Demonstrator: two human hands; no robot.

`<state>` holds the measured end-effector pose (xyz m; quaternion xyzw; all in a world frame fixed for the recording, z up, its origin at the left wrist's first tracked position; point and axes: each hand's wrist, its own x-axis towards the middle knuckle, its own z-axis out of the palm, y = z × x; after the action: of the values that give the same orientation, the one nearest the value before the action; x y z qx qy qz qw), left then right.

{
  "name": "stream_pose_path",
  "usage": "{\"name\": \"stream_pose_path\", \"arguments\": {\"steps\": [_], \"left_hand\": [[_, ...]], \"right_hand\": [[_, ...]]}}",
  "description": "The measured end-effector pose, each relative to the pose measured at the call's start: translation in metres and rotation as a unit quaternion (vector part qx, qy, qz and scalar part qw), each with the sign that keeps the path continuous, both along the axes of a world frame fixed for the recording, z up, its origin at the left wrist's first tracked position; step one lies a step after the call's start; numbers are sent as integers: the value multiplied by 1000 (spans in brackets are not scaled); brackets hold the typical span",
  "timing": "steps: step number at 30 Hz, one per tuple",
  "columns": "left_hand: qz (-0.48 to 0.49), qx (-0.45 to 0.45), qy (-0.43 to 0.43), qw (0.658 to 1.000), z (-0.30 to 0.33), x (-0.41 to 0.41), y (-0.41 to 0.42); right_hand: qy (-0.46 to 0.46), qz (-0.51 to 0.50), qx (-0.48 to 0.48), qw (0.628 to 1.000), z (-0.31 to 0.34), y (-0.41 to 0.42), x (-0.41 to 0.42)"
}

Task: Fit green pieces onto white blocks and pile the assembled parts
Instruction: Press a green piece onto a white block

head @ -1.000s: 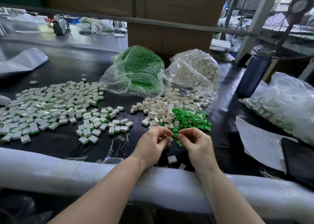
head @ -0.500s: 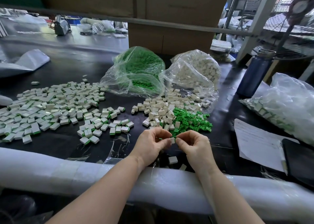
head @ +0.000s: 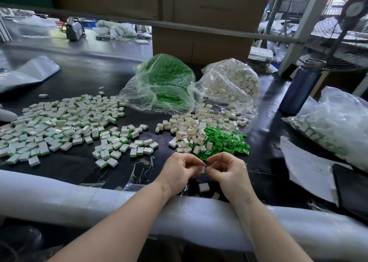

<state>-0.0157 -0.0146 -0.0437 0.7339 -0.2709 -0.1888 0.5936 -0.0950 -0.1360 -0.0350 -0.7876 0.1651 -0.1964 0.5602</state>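
Pinching one small white block (head: 202, 169) between both hands, left hand (head: 180, 172) and right hand (head: 227, 171), fingers curled, just above the black counter (head: 79, 162). Lying behind the hands: loose white blocks (head: 189, 130) touching green pieces (head: 225, 140). Spreading at the left: assembled parts (head: 65, 120). Resting under the hands: another white block (head: 204, 187).

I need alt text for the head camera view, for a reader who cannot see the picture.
Two hands, left hand and right hand, pinch a small white block together above a black table. Loose white blocks and green pieces lie just beyond, with a wide pile of assembled parts at left.
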Motion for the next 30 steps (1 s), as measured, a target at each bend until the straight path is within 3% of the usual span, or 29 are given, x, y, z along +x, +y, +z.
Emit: {"name": "stream_pose_path", "arguments": {"steps": [12, 17, 24, 30], "left_hand": [[-31, 53, -54, 997, 1, 0, 3], [-11, 6, -24, 1000, 1, -2, 1], [13, 30, -114, 993, -1, -3, 2], [5, 40, -37, 998, -1, 0, 0]], "right_hand": [[18, 32, 29, 999, -1, -2, -2], [-12, 3, 63, 998, -2, -3, 1], [-34, 3, 99, 994, -3, -4, 0], [-32, 9, 96, 995, -3, -2, 0]]}}
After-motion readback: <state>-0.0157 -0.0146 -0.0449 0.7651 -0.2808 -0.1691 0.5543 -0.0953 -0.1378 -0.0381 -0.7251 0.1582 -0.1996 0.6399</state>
